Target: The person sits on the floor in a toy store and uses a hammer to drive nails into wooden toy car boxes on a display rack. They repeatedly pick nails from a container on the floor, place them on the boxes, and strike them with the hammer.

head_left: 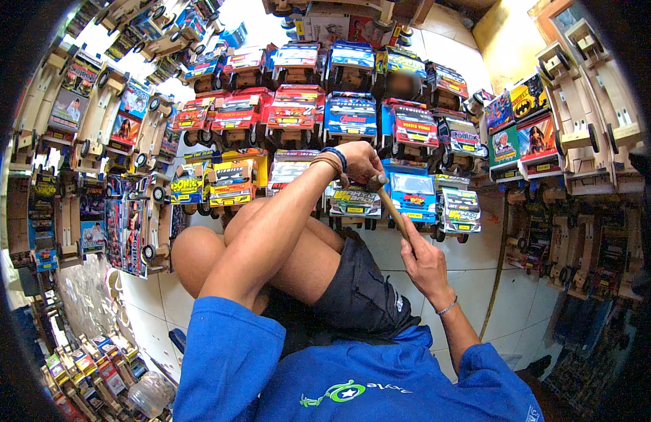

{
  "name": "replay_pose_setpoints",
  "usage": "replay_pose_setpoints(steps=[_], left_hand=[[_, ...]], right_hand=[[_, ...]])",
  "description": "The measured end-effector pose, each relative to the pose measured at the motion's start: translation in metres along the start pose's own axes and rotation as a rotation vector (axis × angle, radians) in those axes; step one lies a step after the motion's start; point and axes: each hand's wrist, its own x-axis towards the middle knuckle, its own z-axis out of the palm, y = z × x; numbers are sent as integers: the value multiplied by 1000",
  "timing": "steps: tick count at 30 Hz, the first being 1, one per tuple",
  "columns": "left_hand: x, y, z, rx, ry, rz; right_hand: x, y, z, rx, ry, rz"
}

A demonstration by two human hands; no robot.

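While the right hand (427, 267) is clamped round the handle of a hammer (394, 213), the left hand (362, 163) is over the rear of the grey toy truck (356, 202), fingers bent; can't tell from here if they're pinching anything. Hammer head sits at that grey truck's upper right, close to the left fingertips; contact unclear. Blue toy truck (413, 198) just right of the grey one, white toy truck (459, 212) farther right. Red toy truck (295, 107) behind it, to the left.

Tan hammer handle (394, 212), blue shirt (230, 352), black shorts (361, 285)
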Motion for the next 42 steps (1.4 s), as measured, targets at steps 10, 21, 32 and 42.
replay_pose_setpoints(steps=[10,21,32,42], left_hand=[[5,-3,1,26,5,-18],[4,-3,1,33,8,-35],[6,-2,1,4,-26,-9],[4,0,3,32,1,14]], right_hand=[[-5,-5,1,-128,21,-46],[-5,-2,1,-206,26,-77],[-4,2,-2,-178,40,-93],[-1,-2,-5,-231,-29,-65]])
